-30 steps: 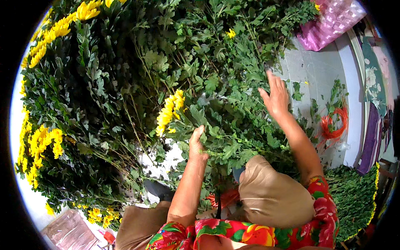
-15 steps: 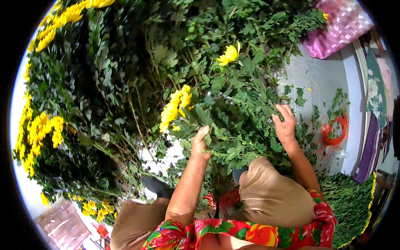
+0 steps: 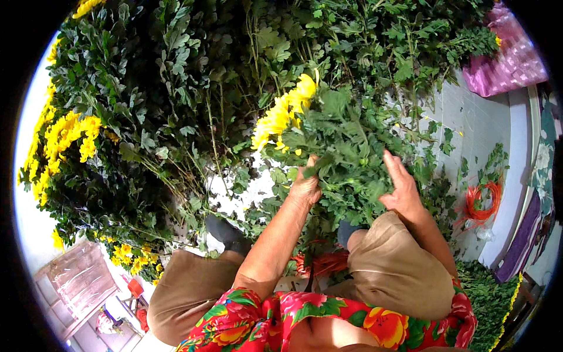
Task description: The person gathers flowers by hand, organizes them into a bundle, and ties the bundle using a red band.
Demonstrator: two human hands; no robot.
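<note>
My left hand [image 3: 306, 183] is closed around a leafy bunch of yellow chrysanthemums [image 3: 281, 120], whose blooms sit together at its upper left. The green leaves [image 3: 346, 138] of this bunch spread between my two hands and hide the stems. On the other side, my right hand [image 3: 402, 190] is open, its fingers stretched out beside the foliage. Whether its fingertips touch the leaves I cannot tell.
A big heap of chrysanthemum stems [image 3: 176, 105] fills the far and left side, with yellow blooms [image 3: 70, 135] at its left edge. Orange-red twine [image 3: 482, 202] lies coiled on the right. A pink woven bag [image 3: 507, 56] is at the far right. More twine [image 3: 328, 263] lies between my knees.
The bunch in my left hand has moved away from me. A bloom that stood apart is now up against the other blooms. My right hand has come in closer to the leaves.
</note>
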